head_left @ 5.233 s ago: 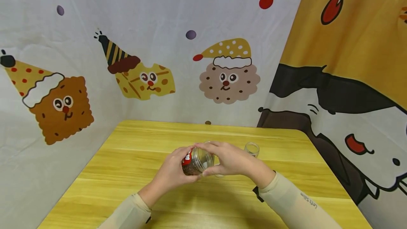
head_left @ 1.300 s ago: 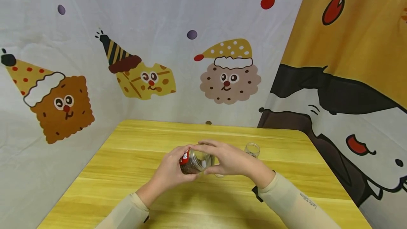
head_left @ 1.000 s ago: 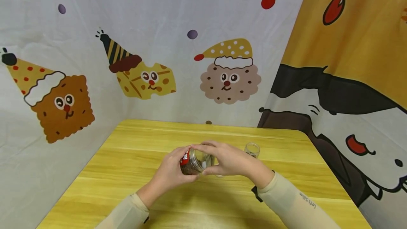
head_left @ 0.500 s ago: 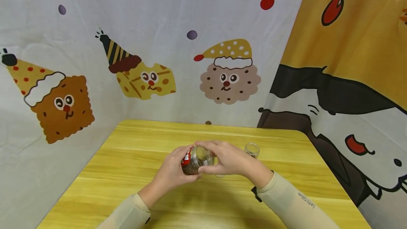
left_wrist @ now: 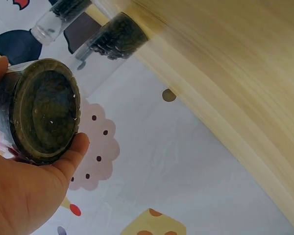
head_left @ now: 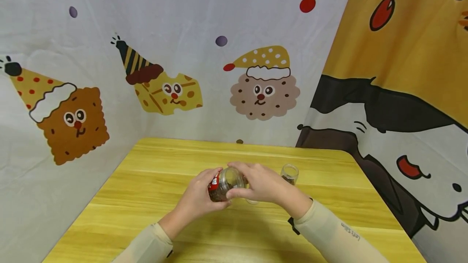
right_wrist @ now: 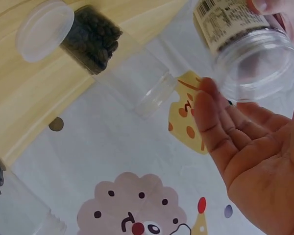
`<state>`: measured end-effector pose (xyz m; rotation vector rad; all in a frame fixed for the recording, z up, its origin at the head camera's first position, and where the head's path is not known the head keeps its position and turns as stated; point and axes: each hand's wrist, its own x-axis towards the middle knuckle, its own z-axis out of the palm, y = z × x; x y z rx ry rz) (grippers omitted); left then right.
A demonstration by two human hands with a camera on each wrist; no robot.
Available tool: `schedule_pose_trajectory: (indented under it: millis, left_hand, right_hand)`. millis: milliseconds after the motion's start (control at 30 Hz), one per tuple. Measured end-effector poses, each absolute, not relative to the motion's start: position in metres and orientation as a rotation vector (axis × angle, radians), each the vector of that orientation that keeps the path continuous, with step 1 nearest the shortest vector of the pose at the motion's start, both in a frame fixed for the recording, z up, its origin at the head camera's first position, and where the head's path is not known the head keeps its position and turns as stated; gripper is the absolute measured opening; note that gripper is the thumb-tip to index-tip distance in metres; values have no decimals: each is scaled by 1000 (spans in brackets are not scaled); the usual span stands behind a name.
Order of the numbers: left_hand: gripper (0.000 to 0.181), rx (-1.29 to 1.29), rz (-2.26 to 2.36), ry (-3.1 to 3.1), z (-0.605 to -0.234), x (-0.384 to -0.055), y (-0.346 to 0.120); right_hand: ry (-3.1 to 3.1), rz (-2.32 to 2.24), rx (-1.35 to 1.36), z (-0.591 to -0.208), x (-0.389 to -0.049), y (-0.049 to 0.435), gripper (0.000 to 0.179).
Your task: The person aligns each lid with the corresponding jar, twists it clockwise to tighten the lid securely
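The jar (head_left: 227, 184) is held above the table (head_left: 164, 161), tipped on its side between both hands. Its lower body is gripped by the left hand (head_left: 195, 192), thumb on the near side and fingers on the far side; in the left wrist view its round base is shown near the fingertips. Its clear end is pointed toward the right hand (head_left: 261, 184), by which it is spanned with the thumb in front and the fingers across the top. How firmly it is pressed there cannot be told. Dark contents (head_left: 218, 193) are gathered toward the base, and a red label is partly covered by the left hand.

Behind the right hand, a bottle (right_wrist: 116, 56) part filled with dark pieces is mostly hidden in the head view. A pale lid (right_wrist: 45, 30) is seen just beside its base. Farther right, a second bottle (head_left: 290, 173) is stood upright and uncapped, dark pieces at its bottom.

The table is finished in yellow wood grain. It is backed by a white cloth (head_left: 175, 15) printed with a biscuit (head_left: 74, 127), a slice of cheese (head_left: 172, 92) and a cookie (head_left: 265, 98), all hatted; at the right, a large cartoon animal (head_left: 387, 165) is set below orange. Both forearms are covered by pale sleeves (head_left: 329, 230).
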<state>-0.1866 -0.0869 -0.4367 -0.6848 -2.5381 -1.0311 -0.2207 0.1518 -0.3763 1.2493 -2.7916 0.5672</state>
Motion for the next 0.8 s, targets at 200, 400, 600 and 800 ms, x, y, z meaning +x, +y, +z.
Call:
schedule_pose_trajectory:
  millis: [200,400,600,800]
  left_hand:
    - [91,-647,-1071,-2546,-441,-188,-94]
    - [96,-707,-1077,-2575,-441,-189,-98]
    - [100,-744,-1082,-2600,-438,-189,-100]
    - [96,-726,-1061,-2571,-436,-189,-96]
  right_hand:
    - [-2731,509,1373,-371,-220,156,96]
    - [-2680,536,1498,-370,-222,156,80]
    - [-2704,584,1463,-370,-223,155,78]
    - [-2709,604,1408,-371,-223,152,77]
